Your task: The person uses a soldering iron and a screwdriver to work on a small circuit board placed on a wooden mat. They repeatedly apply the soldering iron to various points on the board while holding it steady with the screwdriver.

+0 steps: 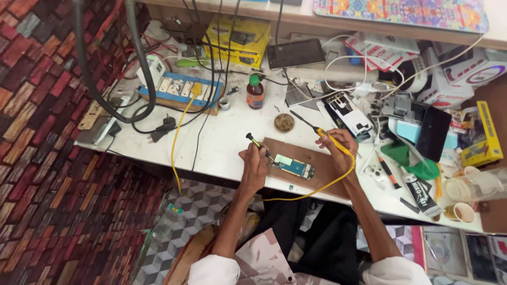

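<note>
A small phone circuit board [293,167] lies on a brown wooden board [322,161] at the front of the white workbench [227,137]. My left hand [254,161] grips a thin dark-handled tool [258,144] whose tip meets the circuit board's left end. My right hand [338,149] holds a yellow soldering iron [323,133] with its dark tip pointing up and away from the board. Its yellow cord [317,189] loops below the bench edge.
A round tin [284,122], a brown bottle with a green cap [255,92], a blue power strip [177,89], a dark phone [296,53] and a yellow box [237,39] stand behind. Cables, phone parts, boxes and tubes crowd the right side.
</note>
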